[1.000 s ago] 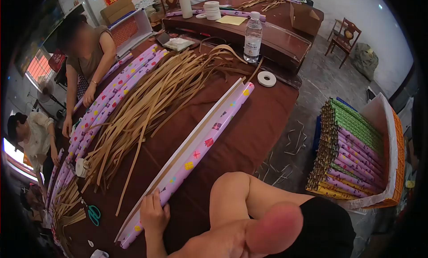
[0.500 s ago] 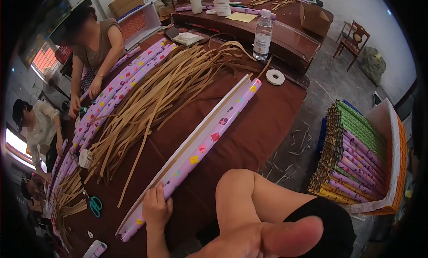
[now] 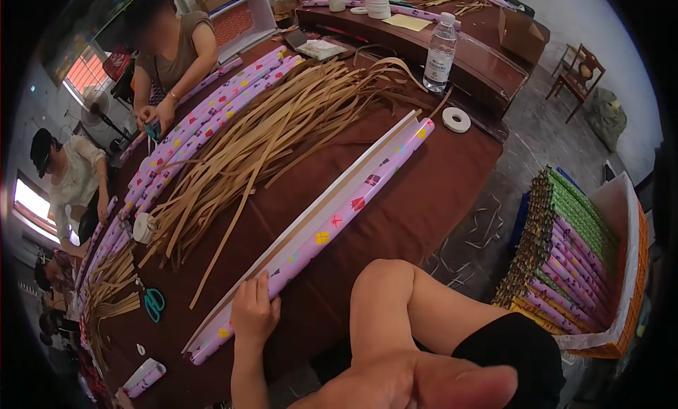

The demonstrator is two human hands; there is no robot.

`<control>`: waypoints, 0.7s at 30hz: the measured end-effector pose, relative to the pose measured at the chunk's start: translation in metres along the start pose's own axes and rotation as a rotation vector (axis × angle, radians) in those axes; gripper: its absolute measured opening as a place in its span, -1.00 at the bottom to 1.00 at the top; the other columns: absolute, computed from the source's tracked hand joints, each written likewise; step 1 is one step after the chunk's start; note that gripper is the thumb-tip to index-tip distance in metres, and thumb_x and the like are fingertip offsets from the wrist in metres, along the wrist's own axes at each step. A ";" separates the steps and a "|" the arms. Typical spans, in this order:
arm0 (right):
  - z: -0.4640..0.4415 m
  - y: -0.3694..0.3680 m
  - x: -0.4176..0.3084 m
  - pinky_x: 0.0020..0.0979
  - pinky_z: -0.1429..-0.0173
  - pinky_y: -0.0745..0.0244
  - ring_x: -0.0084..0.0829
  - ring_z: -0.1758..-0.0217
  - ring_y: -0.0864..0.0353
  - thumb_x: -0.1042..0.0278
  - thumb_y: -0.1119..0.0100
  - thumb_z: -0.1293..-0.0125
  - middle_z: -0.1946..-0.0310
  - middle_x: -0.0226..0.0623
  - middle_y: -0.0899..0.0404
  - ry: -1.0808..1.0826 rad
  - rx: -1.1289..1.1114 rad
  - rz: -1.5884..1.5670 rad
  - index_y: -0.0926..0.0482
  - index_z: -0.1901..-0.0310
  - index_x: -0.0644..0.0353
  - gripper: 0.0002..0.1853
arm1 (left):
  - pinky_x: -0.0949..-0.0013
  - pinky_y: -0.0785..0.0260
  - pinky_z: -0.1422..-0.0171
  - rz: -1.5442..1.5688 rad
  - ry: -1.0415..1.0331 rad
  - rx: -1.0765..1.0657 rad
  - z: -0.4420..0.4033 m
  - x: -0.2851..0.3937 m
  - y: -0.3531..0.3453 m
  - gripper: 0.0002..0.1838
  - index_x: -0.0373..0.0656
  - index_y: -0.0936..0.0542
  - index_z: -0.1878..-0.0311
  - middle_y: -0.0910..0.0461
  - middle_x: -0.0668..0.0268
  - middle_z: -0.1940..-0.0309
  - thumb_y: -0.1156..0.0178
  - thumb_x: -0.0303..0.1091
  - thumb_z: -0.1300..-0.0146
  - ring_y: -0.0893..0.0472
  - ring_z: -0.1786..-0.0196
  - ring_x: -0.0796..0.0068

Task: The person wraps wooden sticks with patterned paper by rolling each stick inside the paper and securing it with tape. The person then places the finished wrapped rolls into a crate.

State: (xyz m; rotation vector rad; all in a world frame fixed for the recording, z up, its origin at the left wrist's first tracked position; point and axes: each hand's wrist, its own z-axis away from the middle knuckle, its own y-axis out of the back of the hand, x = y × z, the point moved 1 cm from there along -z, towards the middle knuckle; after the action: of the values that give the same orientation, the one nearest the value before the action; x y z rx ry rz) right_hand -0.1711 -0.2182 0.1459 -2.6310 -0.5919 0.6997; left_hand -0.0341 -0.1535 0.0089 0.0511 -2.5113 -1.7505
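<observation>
A long lilac roll of gift wrapping paper (image 3: pixel 333 229) with printed presents and bows lies slantwise across the table. A white flap and a brown strip run along its far side. My left hand (image 3: pixel 254 311) grips the near part of the roll, fingers curled over the paper by the strip. Close to the camera at the bottom is my right hand (image 3: pixel 445 384), with its thumb stretched out to the right; its other fingers are hidden. It appears apart from the roll. My bent knee (image 3: pixel 385 296) shows behind it.
Brown paper strips (image 3: pixel 272 144) lie heaped beyond the roll. Around them are teal scissors (image 3: pixel 153 304), a tape roll (image 3: pixel 456 120), a water bottle (image 3: pixel 440 52) and more lilac rolls (image 3: pixel 205 119). A lined basket (image 3: pixel 628 296) of rolls stands right. Co-workers (image 3: pixel 173 52) sit left.
The view has shifted a little, and my left hand still grips the roll. A co-worker's hands have come up with something green. Another hand now touches the short roll at lower left.
</observation>
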 end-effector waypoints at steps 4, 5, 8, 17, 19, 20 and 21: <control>0.020 -0.012 -0.003 -0.35 0.02 -0.30 -0.32 0.13 -0.44 -0.41 0.09 -0.34 0.16 -0.16 -0.48 -0.034 0.002 0.014 -0.47 -0.15 0.44 -0.14 | 0.21 -0.46 0.05 -0.008 0.010 -0.004 0.001 0.000 -0.001 -0.34 -0.34 -0.50 -0.12 -0.49 0.14 0.27 -0.39 -0.47 0.18 -0.53 0.18 0.14; 0.017 -0.009 -0.004 -0.35 0.02 -0.30 -0.32 0.13 -0.44 -0.41 0.09 -0.34 0.16 -0.16 -0.48 -0.041 0.005 0.021 -0.47 -0.14 0.44 -0.14 | 0.21 -0.46 0.05 -0.009 0.013 -0.005 0.001 0.000 -0.001 -0.34 -0.34 -0.50 -0.12 -0.49 0.14 0.27 -0.39 -0.47 0.18 -0.53 0.18 0.14; 0.005 -0.004 0.002 -0.34 0.02 -0.30 -0.31 0.12 -0.44 -0.42 0.08 -0.33 0.16 -0.16 -0.49 -0.058 0.011 0.046 -0.47 -0.14 0.43 -0.14 | 0.21 -0.46 0.05 -0.021 0.001 0.006 0.001 -0.001 0.000 -0.34 -0.33 -0.50 -0.13 -0.49 0.14 0.27 -0.39 -0.46 0.17 -0.53 0.17 0.15; 0.006 0.004 -0.007 -0.32 0.01 -0.31 -0.30 0.11 -0.45 -0.42 0.06 -0.33 0.15 -0.16 -0.49 -0.132 0.036 0.108 -0.48 -0.13 0.41 -0.15 | 0.21 -0.47 0.07 -0.020 -0.002 0.019 0.000 -0.002 -0.002 -0.35 -0.33 -0.51 -0.13 -0.49 0.14 0.26 -0.37 -0.47 0.16 -0.54 0.19 0.14; 0.010 0.008 -0.015 -0.32 0.00 -0.31 -0.29 0.11 -0.45 -0.42 0.05 -0.32 0.15 -0.16 -0.50 -0.152 0.044 0.118 -0.49 -0.13 0.41 -0.15 | 0.21 -0.47 0.08 -0.008 0.002 0.016 0.001 -0.001 -0.002 -0.36 -0.33 -0.51 -0.12 -0.50 0.14 0.26 -0.37 -0.47 0.16 -0.54 0.19 0.15; 0.009 0.009 -0.014 -0.32 0.00 -0.31 -0.29 0.10 -0.45 -0.42 0.05 -0.32 0.15 -0.16 -0.50 -0.161 0.046 0.124 -0.49 -0.13 0.41 -0.15 | 0.21 -0.47 0.08 -0.008 0.006 0.014 0.002 0.000 -0.002 -0.36 -0.33 -0.51 -0.12 -0.50 0.14 0.26 -0.37 -0.47 0.16 -0.54 0.19 0.15; 0.007 0.008 -0.011 -0.32 0.00 -0.31 -0.29 0.10 -0.45 -0.42 0.05 -0.32 0.15 -0.16 -0.50 -0.167 0.045 0.132 -0.49 -0.13 0.41 -0.15 | 0.21 -0.47 0.07 -0.013 0.002 0.016 0.002 0.000 -0.001 -0.37 -0.33 -0.51 -0.11 -0.50 0.14 0.26 -0.37 -0.47 0.16 -0.54 0.19 0.15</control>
State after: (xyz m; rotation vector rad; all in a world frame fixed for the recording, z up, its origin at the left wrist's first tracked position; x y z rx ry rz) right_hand -0.1807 -0.2290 0.1409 -2.6048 -0.4439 0.9679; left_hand -0.0339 -0.1524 0.0073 0.0710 -2.5297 -1.7338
